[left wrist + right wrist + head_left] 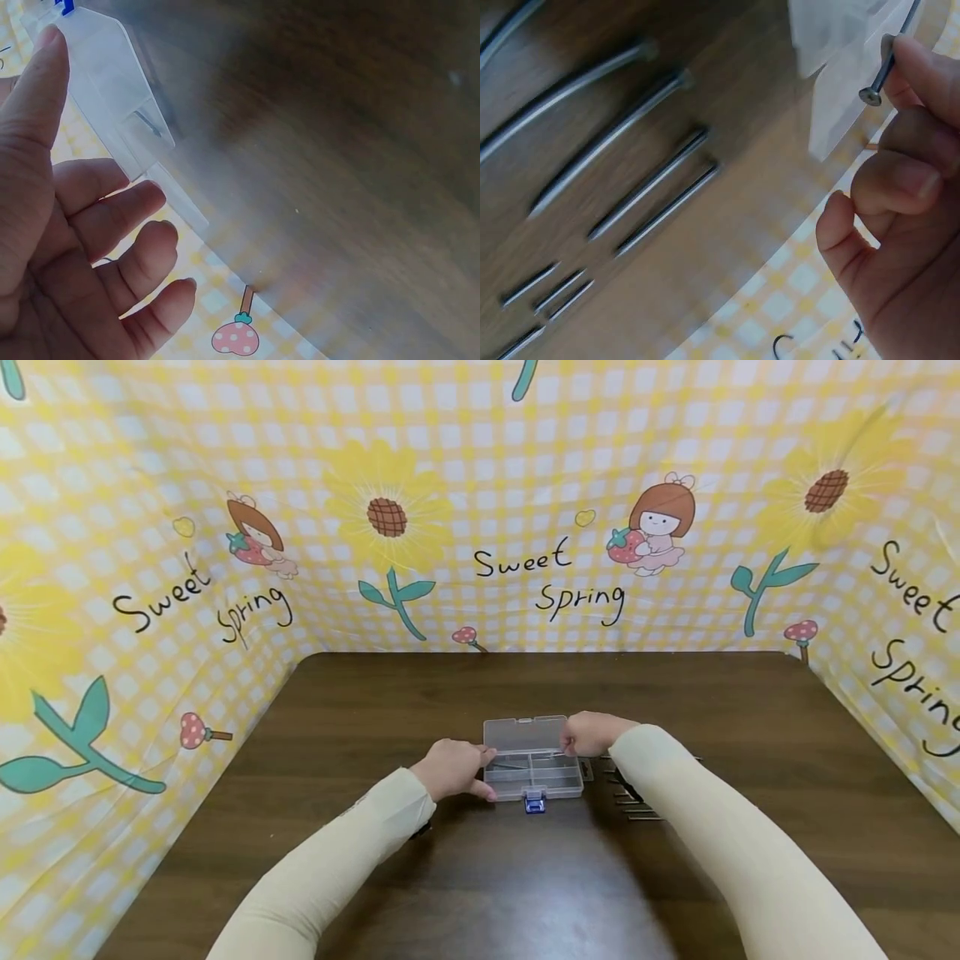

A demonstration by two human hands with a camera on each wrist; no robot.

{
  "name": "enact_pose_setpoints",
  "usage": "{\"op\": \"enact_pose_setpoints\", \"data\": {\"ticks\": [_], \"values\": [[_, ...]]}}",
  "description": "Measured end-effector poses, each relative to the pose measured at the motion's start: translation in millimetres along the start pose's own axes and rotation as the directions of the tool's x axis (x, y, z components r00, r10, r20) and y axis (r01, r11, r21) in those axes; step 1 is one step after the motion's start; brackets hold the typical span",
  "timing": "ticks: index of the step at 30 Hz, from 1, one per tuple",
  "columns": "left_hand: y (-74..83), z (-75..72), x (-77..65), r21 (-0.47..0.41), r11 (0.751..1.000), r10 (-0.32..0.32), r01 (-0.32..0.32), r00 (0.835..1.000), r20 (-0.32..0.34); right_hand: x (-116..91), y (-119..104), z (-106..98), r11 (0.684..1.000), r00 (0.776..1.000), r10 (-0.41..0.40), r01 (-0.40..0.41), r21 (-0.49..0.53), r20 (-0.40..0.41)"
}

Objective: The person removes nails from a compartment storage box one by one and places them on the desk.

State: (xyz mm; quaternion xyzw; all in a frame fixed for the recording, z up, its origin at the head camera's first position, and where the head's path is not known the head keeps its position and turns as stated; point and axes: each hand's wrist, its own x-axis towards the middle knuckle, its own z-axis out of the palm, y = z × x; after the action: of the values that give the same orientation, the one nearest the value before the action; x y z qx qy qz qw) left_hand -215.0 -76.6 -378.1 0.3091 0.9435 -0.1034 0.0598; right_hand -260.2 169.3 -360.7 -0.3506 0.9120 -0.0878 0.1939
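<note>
A clear plastic compartment box (562,792) lies on the table with its lid (517,734) raised at the back and a blue latch (535,803) at the front. My left hand (452,768) holds the box's left end, thumb at the front corner and forefinger toward the back. In the left wrist view the other fingers curl loosely beside it. My right hand (596,732) is over the back right compartment, pinching a nail (886,71) between thumb and forefinger, its flat head pointing out. A thin dark nail (148,122) shows through the box's left end.
Several loose nails (615,139) of different lengths lie in a row on the table to the right of the box, partly under my right sleeve (705,802). A hanging tab (587,770) sticks out from the box's right side. Patterned cloth (420,610) walls surround the table (405,693).
</note>
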Motion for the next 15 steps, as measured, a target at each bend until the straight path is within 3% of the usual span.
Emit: {"op": "enact_pose_setpoints", "data": {"ticks": [10,15], "values": [[-4.7,1.1,0.5,-0.007,1.0,0.0,0.0,1.0,-0.013,-25.8,18.7,-3.0,0.999,0.999,0.002,0.0,0.047,-0.039],[-4.7,2.0,-1.5,-0.012,1.0,0.004,-0.004,1.0,-0.015,-45.2,32.5,-1.7,0.995,0.998,0.05,-0.047,0.084,-0.034]]}}
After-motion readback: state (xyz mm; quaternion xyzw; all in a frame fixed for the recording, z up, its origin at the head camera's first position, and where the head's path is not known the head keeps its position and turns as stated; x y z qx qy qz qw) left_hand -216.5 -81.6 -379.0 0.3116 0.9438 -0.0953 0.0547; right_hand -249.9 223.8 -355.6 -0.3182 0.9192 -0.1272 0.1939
